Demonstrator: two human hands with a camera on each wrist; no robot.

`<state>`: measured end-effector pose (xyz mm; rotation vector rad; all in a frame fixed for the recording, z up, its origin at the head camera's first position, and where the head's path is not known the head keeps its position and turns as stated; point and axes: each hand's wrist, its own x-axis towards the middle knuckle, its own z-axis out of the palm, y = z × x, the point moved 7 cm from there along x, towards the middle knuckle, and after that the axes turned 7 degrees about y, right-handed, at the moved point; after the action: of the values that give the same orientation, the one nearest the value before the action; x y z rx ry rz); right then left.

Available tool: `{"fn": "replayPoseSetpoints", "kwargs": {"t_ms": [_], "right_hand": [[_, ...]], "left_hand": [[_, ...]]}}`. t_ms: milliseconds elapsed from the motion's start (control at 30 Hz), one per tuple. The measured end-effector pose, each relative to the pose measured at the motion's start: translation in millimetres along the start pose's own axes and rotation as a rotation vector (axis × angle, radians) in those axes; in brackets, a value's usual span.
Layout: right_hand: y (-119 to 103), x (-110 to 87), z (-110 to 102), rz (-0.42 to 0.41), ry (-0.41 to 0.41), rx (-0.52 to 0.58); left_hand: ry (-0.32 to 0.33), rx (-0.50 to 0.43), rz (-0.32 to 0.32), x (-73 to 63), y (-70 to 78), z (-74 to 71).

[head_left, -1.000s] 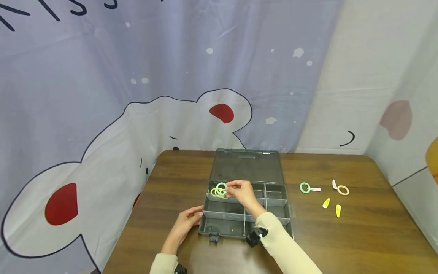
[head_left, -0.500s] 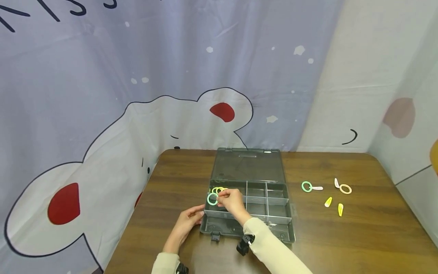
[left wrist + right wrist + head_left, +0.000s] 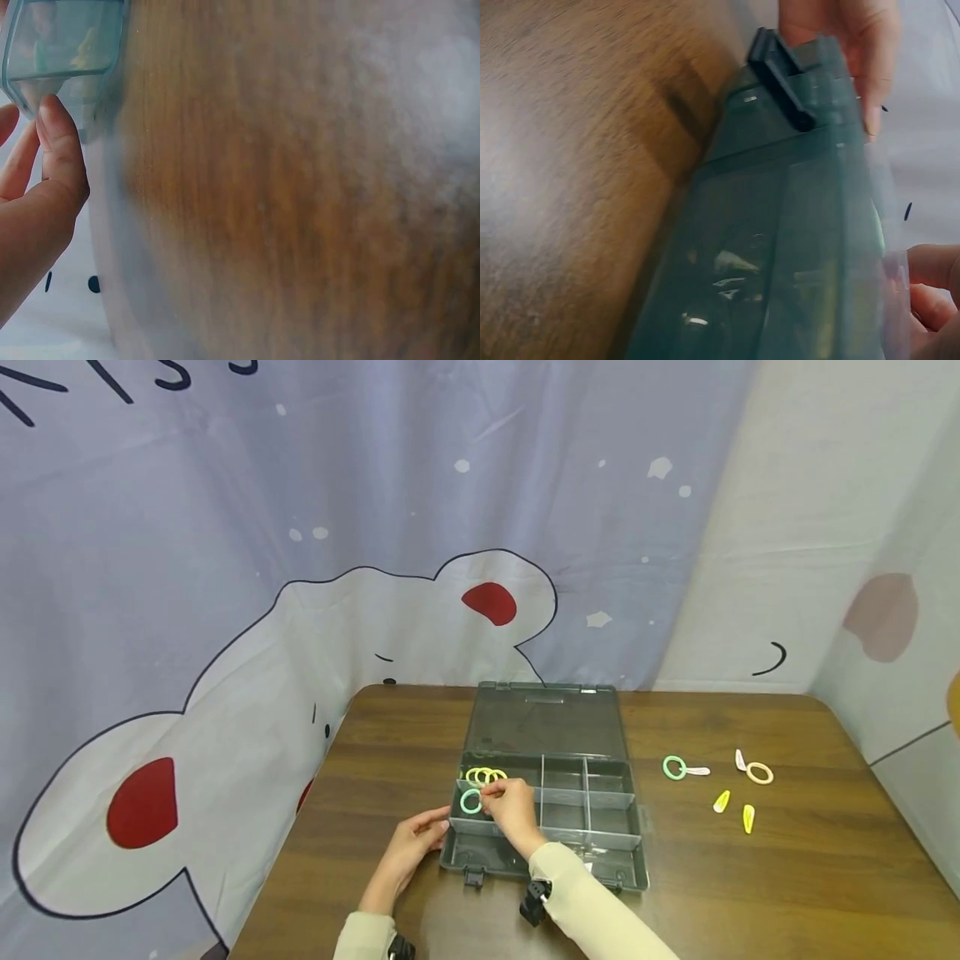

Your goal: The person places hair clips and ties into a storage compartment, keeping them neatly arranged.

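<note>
On the surface [image 3: 750, 893], the right hand [image 3: 514, 811] pinches a green ring [image 3: 462, 805] at the box's [image 3: 480, 855] nine o'clock, the left hand's [image 3: 407, 850] straight fingers touching the box; slack pinching could misplace the ring.

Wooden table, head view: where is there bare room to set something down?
The table is bare left of the box, beyond the left hand, and in front of the two yellow clips. Crowded: the box's back-left part, where the right hand pinches a green ring near yellow rings.
</note>
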<state>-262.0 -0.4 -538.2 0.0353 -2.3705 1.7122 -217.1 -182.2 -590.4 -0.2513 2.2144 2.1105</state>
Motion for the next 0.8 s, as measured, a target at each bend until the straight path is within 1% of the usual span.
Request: {"fn": "replayPoseSetpoints", "kwargs": {"t_ms": [100, 233, 367, 433, 567, 700, 800], "right_hand": [[-0.4, -0.4, 0.7, -0.066, 0.021, -0.070], [-1.0, -0.4, 4.1, -0.163, 0.026, -0.181], [-0.4, 0.0, 6.4, -0.212, 0.021, -0.237], [0.4, 0.3, 6.7, -0.210, 0.009, -0.234], [2.5, 1.5, 6.4, -0.178, -0.034, -0.191], [6.0, 2.8, 6.4, -0.142, -0.088, -0.143], [8.4, 2.8, 6.6, -0.106, -0.144, -0.099]], "left_hand": [[0.010, 0.009, -0.001, 0.5, 0.3, -0.2], [0.012, 0.013, -0.011, 0.5, 0.4, 0.2], [0.003, 0.011, -0.009, 1.3, 0.2, 0.6], [0.000, 0.013, -0.008, 1.7, 0.0, 0.4], [-0.008, 0.023, 0.001, 2.8, -1.0, 0.1], [0.000, 0.014, -0.007, 3.1, -1.8, -0.4], [0.000, 0.017, -0.010, 3.4, -2.8, -0.6]]}}
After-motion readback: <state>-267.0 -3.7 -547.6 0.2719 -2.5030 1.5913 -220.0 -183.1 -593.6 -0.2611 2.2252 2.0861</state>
